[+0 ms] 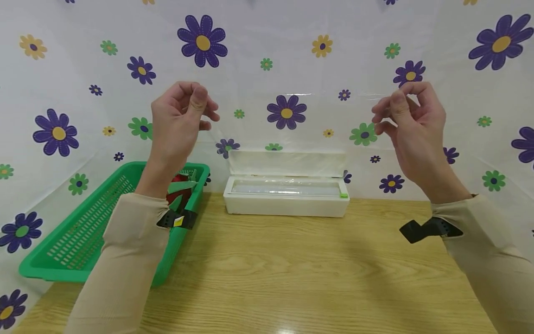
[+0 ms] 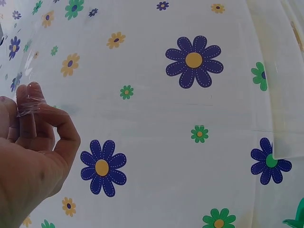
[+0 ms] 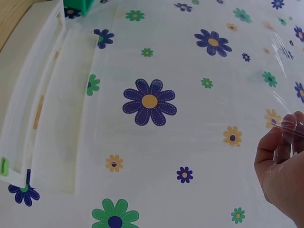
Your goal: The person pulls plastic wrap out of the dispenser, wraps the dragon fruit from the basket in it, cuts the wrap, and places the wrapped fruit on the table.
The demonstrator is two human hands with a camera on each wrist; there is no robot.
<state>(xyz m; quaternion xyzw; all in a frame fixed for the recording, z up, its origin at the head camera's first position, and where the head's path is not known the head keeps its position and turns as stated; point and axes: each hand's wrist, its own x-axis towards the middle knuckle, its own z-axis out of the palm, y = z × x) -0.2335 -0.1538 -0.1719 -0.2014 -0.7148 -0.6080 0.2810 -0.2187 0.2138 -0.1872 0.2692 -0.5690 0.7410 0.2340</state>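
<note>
A sheet of clear cling film is stretched in the air between my two hands, showing mainly as glints and creases. My left hand pinches one side of it between thumb and fingers; the bunched film crosses the fingertips in the left wrist view. On the other side, my right hand pinches it the same way. Below and between the hands, a white cling film dispenser sits at the back of the table, its lid raised. Shiny film lies inside, and a small green slider is at its right end.
At the left stands a green slotted basket, partly behind my left forearm. Something dark red with green parts lies in it, partly hidden. The wooden table meets a flower-printed white sheet behind the dispenser.
</note>
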